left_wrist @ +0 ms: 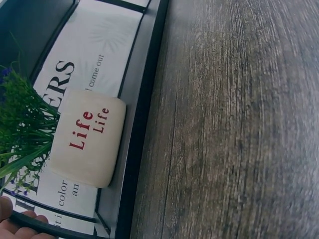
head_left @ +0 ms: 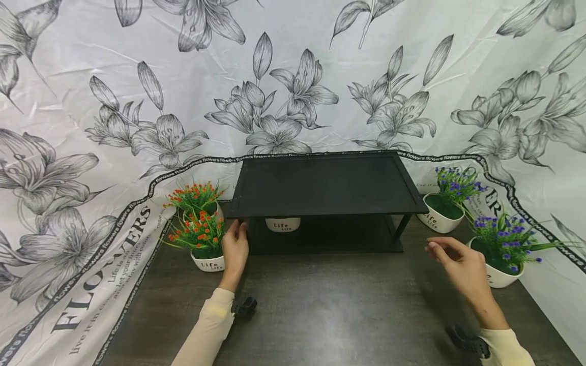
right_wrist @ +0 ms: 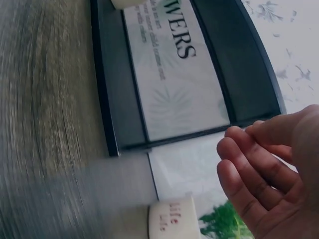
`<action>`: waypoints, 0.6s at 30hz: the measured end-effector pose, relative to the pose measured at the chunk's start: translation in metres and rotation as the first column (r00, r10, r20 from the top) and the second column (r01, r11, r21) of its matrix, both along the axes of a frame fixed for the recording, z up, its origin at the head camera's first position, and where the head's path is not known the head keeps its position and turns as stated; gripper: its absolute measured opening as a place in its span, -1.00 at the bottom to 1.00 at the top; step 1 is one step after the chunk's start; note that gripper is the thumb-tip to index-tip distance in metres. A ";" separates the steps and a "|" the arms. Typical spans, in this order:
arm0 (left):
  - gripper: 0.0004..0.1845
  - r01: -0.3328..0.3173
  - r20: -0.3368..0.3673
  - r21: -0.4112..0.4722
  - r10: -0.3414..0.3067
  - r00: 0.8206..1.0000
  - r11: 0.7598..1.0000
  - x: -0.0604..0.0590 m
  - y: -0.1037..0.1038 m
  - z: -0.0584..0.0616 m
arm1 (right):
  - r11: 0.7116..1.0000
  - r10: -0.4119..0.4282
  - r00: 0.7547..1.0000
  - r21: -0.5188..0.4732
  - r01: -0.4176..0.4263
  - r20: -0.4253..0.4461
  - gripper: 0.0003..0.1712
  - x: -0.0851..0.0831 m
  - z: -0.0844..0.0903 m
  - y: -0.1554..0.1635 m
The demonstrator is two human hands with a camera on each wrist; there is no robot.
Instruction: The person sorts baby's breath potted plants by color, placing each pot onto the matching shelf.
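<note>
A black two-tier shelf (head_left: pixel 325 185) stands at the middle back of the dark wooden table (head_left: pixel 329 305). On its lower tier sits a white pot marked "Life" (head_left: pixel 283 224), seen close in the left wrist view as the same pot (left_wrist: pixel 87 144) with green leaves (left_wrist: pixel 20 129). My left hand (head_left: pixel 239 227) touches the shelf's left front corner with fairly straight fingers; its fingertips (left_wrist: pixel 30 226) show by the black frame (left_wrist: pixel 142 99). My right hand (head_left: pixel 435 249) hovers right of the shelf, fingers loosely curled (right_wrist: pixel 249 169), holding nothing.
Two white pots of orange flowers (head_left: pixel 201 239) (head_left: pixel 194 198) stand left of the shelf. Two pots of purple flowers (head_left: pixel 446 201) (head_left: pixel 503 249) stand at the right. A flower-printed cloth (head_left: pixel 91 152) wraps the back and sides.
</note>
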State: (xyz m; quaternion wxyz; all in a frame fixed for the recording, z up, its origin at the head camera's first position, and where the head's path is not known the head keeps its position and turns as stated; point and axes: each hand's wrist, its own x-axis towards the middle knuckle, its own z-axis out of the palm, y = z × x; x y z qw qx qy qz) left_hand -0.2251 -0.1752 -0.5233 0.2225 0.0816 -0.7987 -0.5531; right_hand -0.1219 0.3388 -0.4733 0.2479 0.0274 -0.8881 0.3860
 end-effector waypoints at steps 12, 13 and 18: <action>-0.57 -0.014 -0.030 -0.017 0.013 0.999 1.000 -0.002 0.000 -0.003 | 0.998 -0.062 0.997 0.005 0.062 -0.056 -0.85 0.019 0.005 0.036; -0.57 -0.014 -0.029 -0.018 0.013 0.999 1.000 -0.002 -0.001 -0.003 | 0.998 -0.068 0.996 -0.004 0.068 -0.050 -0.85 0.021 0.005 0.040; -0.55 -0.009 -0.028 -0.010 0.008 1.000 1.000 -0.001 -0.001 -0.004 | 0.992 -0.117 0.992 -0.062 0.114 -0.048 -0.82 0.031 0.005 0.055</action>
